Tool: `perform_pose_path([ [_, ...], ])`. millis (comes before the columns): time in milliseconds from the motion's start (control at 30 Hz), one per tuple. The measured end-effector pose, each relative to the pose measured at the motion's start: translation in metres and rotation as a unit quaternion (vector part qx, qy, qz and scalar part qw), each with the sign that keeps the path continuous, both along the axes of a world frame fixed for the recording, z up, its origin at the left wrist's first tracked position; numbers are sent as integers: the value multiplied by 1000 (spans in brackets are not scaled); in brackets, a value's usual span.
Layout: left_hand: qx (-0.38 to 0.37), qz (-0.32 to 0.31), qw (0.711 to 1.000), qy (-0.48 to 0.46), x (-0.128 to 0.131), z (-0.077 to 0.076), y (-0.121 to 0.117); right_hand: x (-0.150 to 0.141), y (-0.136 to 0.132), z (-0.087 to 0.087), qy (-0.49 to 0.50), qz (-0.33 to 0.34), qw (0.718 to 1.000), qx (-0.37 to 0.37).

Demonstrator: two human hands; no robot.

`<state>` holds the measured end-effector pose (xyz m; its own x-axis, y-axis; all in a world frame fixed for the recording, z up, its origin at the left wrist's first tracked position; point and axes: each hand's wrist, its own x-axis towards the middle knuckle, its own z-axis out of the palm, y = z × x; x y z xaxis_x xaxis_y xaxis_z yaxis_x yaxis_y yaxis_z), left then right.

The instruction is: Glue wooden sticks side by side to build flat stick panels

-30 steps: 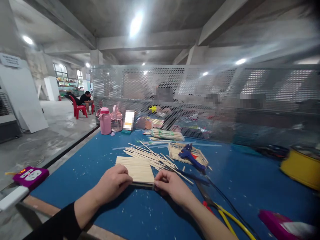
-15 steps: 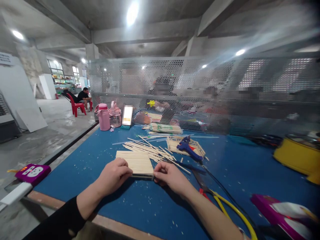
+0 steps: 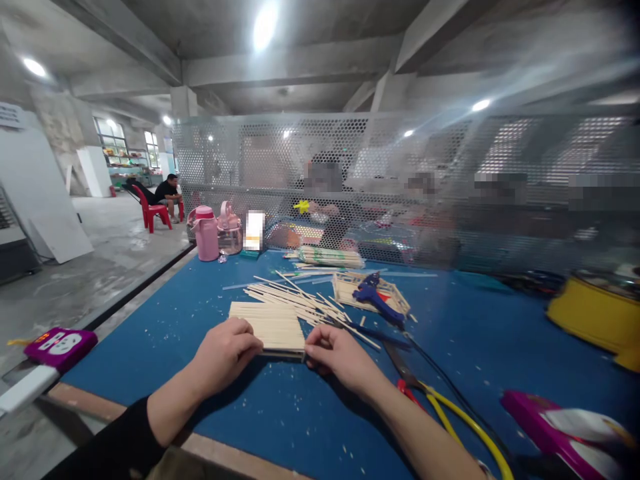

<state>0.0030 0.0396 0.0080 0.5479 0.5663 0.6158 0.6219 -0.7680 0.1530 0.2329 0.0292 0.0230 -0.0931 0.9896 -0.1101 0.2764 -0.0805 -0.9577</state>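
Note:
A flat panel of pale wooden sticks (image 3: 273, 323), laid side by side, is held just above or on the blue tabletop; I cannot tell which. My left hand (image 3: 231, 347) is closed on its near left part, thumb along the front edge. At the near right corner, my right hand (image 3: 336, 353) pinches the panel between thumb and fingers. Behind the panel lies a loose spread of thin sticks (image 3: 285, 297). A blue glue gun (image 3: 377, 299) rests on a small stick-built frame (image 3: 345, 285) to the right.
Scissors (image 3: 400, 363) with red and yellow handles lie beside my right forearm, near a dark cable. Purple power strips (image 3: 60, 347) sit at both sides. A pink jug (image 3: 206, 233) and a bundle of sticks (image 3: 330, 257) stand before a perforated metal screen (image 3: 425, 160); people are behind it.
Both hands keep their hold on the stick panel with hardly any movement. The whole view has shifted very slightly.

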Motion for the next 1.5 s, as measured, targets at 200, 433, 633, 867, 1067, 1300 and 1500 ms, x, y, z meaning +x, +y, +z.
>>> perform_pose_path([
  [200, 1, 10, 1000, 3, 1, -1, -1, 1, 0, -1, -1, 5, 1000, -7],
  [433, 19, 6, 1000, -1, 2, 1, -3, 4, -4, 10, 39, 22, 998, -43],
  [633, 25, 9, 1000, 3, 2, 0, -2, 5, -3, 7, -12, 5, 1000, 2],
  [867, 35, 21, 999, 10, 4, 0, -2, 0, -5, 9, -174, 42, 963, 200],
  [1067, -11, 24, 1000, 16, 2, 8, -5, -5, -5, 6, -184, 14, 966, 179],
  [1300, -128, 170, 964, -163, -29, -8, -37, -8, -5, 8, -200, 3, 966, 162],
  [1500, -210, 212, 919, -258, -25, -15, -35, -8, -4, 8, -212, -1, 965, 155],
])
